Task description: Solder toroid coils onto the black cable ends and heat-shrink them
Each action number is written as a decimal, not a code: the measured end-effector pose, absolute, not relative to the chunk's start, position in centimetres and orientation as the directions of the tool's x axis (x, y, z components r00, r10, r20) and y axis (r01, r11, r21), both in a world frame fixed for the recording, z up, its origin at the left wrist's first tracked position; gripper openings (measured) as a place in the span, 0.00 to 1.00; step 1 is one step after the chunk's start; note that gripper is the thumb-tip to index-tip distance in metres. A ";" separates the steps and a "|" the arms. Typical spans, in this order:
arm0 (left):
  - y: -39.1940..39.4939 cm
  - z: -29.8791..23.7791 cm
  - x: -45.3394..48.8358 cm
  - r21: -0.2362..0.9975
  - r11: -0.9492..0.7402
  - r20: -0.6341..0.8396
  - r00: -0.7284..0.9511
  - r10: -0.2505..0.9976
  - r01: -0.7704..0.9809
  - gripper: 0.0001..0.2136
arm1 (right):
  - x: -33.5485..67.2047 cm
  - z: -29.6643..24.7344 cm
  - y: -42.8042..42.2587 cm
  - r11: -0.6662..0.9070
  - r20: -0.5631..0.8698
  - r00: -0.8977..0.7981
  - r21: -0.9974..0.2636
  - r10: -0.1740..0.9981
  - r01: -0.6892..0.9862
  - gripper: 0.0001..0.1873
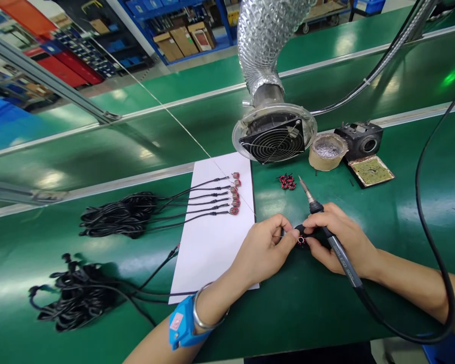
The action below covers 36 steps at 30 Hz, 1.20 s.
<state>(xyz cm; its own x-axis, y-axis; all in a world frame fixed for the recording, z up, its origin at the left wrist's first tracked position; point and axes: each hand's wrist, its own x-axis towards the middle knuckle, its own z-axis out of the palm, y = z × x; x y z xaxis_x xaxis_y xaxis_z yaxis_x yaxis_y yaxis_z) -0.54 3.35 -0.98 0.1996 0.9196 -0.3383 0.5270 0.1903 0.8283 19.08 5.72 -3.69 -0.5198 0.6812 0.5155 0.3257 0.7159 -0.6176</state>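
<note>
My left hand [263, 248] pinches a thin wire against a small red and black coil [301, 240] on the green bench. My right hand [339, 237] is closed round a soldering iron [328, 233] whose tip points up and away, and its fingertips also touch the coil. A blue wrist strap [182, 322] and a metal bangle sit on my left wrist. Several finished coils on black leads [233, 194] lie in a row on a white sheet [216, 237].
A fume extractor fan [273, 135] on a foil duct stands behind my hands. A solder pot [326, 149], an iron stand with sponge [366, 151] and loose coils [287, 181] are to the right. Two black cable bundles [117, 215] lie left.
</note>
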 end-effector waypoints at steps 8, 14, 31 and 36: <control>2.2 -0.6 -1.1 0.800 0.266 -0.478 0.303 0.824 0.538 0.11 | 19.1 -3.2 5.4 0.764 0.587 -0.505 -0.579 0.633 0.285 0.15; 2.3 -0.8 -0.7 0.811 0.278 -0.468 0.286 0.836 0.515 0.17 | 19.0 -3.5 4.9 0.758 0.562 -0.532 -0.591 0.633 0.277 0.15; 1.5 0.0 0.1 0.742 0.114 -0.269 0.137 0.953 0.660 0.11 | 18.8 -3.8 5.0 0.772 0.577 -0.535 -0.578 0.617 0.266 0.11; 1.2 0.0 0.1 0.703 0.048 -0.224 0.157 0.962 0.710 0.09 | 18.8 -3.9 5.1 0.779 0.575 -0.549 -0.569 0.607 0.264 0.10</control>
<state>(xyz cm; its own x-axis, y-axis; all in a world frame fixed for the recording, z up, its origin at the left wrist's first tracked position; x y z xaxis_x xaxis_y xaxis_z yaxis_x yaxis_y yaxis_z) 0.11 1.25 0.03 0.1566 0.9619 -0.2243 0.7096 0.0484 0.7030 18.76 5.07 -3.90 -0.5491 0.6065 0.5750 0.2640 0.7786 -0.5693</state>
